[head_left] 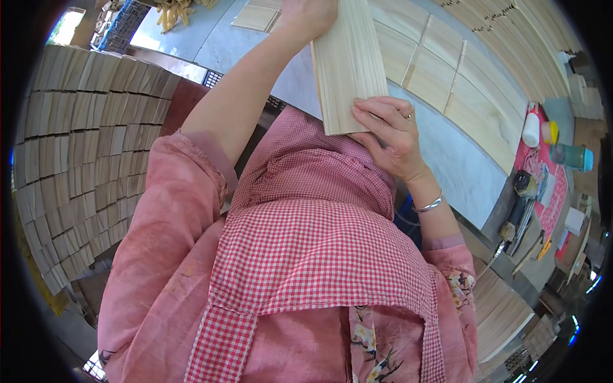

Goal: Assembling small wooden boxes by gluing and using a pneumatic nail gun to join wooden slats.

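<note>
A long, pale wooden board point(348, 70) slants over the near edge of the table, its near end above my lap. My right hand point(391, 131) is closed on the board's near right corner, fingers on the upper face and thumb beneath. At the top of the view, my left hand point(311, 16) grips the left side of the board farther up. The fingers of that hand are partly cut off by the picture's edge. Right of the board, several similar flat wooden panels point(434, 70) lie side by side on the marbled table point(466, 179).
Tall stacks of wooden pieces point(83, 147) stand on the left. More long boards point(517, 38) are piled at the far right. A white bottle point(530, 129), a teal-lidded jar point(570, 157) and tools point(520, 214) sit beyond the table's right end. Yellowish strips point(172, 13) lie at the far left.
</note>
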Demonstrator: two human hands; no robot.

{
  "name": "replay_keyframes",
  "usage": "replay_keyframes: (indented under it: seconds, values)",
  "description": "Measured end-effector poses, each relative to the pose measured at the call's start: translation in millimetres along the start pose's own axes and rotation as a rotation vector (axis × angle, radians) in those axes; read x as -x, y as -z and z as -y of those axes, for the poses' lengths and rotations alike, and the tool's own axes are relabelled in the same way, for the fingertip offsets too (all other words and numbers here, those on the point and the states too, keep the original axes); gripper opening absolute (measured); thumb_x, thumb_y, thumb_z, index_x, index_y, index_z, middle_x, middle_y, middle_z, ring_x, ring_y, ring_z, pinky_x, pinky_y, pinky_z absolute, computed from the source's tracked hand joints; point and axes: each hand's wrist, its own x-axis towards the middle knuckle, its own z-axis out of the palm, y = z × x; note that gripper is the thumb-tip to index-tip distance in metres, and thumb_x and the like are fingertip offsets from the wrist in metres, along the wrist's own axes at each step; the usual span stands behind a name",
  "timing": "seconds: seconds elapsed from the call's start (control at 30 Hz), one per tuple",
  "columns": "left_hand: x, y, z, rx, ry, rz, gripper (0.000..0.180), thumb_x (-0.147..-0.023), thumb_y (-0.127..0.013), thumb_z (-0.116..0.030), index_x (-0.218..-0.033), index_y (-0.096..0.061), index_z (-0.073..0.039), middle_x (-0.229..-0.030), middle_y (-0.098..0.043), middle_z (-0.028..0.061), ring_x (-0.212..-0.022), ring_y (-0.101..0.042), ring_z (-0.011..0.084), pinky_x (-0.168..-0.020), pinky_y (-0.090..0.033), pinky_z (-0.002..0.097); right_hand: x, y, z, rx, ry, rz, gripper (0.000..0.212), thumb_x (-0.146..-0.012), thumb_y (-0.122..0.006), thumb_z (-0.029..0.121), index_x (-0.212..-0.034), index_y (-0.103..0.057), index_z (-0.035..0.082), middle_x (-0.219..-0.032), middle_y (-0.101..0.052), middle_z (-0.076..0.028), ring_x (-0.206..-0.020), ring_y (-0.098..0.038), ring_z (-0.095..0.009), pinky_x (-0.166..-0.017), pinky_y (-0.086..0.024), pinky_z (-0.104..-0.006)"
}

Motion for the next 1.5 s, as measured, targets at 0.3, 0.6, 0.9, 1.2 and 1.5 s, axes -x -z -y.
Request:
replay_keyframes:
  seconds: [0.3,0.6,0.9,1.2,1.5]
  values:
    - [-4,-19,3,-0.013,-0.033,0.034,0.034,-0.097,-0.050,-0.024,-0.120,-0.061,-0.002,-0.122,-0.063,0.0230,-0.112,-0.058,0.0441,-0.096,-0.049,0.0533,2,-4,0,-0.013,-0.013,-0.042,0.038,-0.078,-0.080,0.015,-0.115,-0.076,0.016,-0.123,-0.070,0.006,-0.113,-0.059,-0.016,-0.101,-0.039,-0.0313]
    - [52,-26,6,0.225,-0.364,-0.484,0.056,-0.092,-0.061,-0.030,-0.141,-0.050,-0.005,-0.145,-0.051,0.0202,-0.132,-0.047,0.0417,-0.108,-0.041,0.0503,11,-5,1,0.004,-0.023,-0.066,0.037,-0.079,-0.079,0.014,-0.116,-0.076,0.016,-0.124,-0.070,0.007,-0.114,-0.059,-0.016,-0.101,-0.038,-0.0307]
    - [221,-25,19,0.475,-0.815,-0.255,0.057,-0.082,-0.075,-0.017,-0.136,-0.060,-0.005,-0.145,-0.058,0.0120,-0.140,-0.050,0.0304,-0.118,-0.036,0.0436,5,-4,0,-0.045,-0.024,-0.063,0.037,-0.079,-0.079,0.012,-0.116,-0.076,0.015,-0.124,-0.070,0.006,-0.113,-0.060,-0.017,-0.101,-0.039,-0.0306]
    - [232,-36,14,0.501,-0.762,-0.334,0.041,-0.084,-0.070,-0.004,-0.125,-0.068,-0.001,-0.139,-0.063,0.0132,-0.134,-0.056,0.0300,-0.115,-0.042,0.0423,2,9,-2,-0.117,-0.039,0.000,0.034,-0.081,-0.076,0.008,-0.114,-0.075,0.012,-0.124,-0.071,0.004,-0.115,-0.061,-0.018,-0.101,-0.040,-0.0319]
    - [230,-38,8,0.536,-0.775,-0.404,0.036,-0.083,-0.070,-0.004,-0.119,-0.071,0.000,-0.133,-0.067,0.0137,-0.131,-0.059,0.0311,-0.114,-0.041,0.0424,3,17,9,-0.027,-0.017,0.027,0.031,-0.084,-0.070,0.004,-0.114,-0.072,0.008,-0.127,-0.070,-0.002,-0.120,-0.060,-0.023,-0.101,-0.044,-0.0347]
